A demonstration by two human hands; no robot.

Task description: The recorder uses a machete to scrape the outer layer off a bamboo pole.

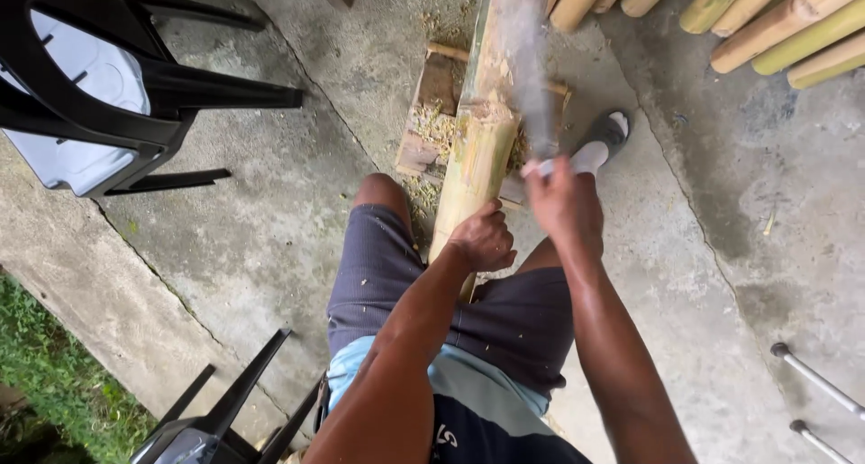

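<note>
We're mid-chop here, left hand (pixel 484 239) clamped round the bamboo pole (pixel 478 158) propped on the wooden block (pixel 432 113) between our legs, right hand (pixel 563 203) fisted on the blurred machete (pixel 532 77), so next cut probably needs aim clear of those fingers.

Soft, even daylight fills the scene, with no glare and no hard-edged shadows. The concrete floor (pixel 270 212) is evenly lit; only faint, diffuse shade lies under the black chair (pixel 117 86) and around the bamboo pole (pixel 482 149). The blade (pixel 532 68) is smeared by strong motion blur, and the right hand (pixel 563 203) is slightly blurred too. The left hand (pixel 485 239) is sharp. Wide-angle distortion bends lines toward the edges. The grass (pixel 54 374) looks darker in the corner.
</note>
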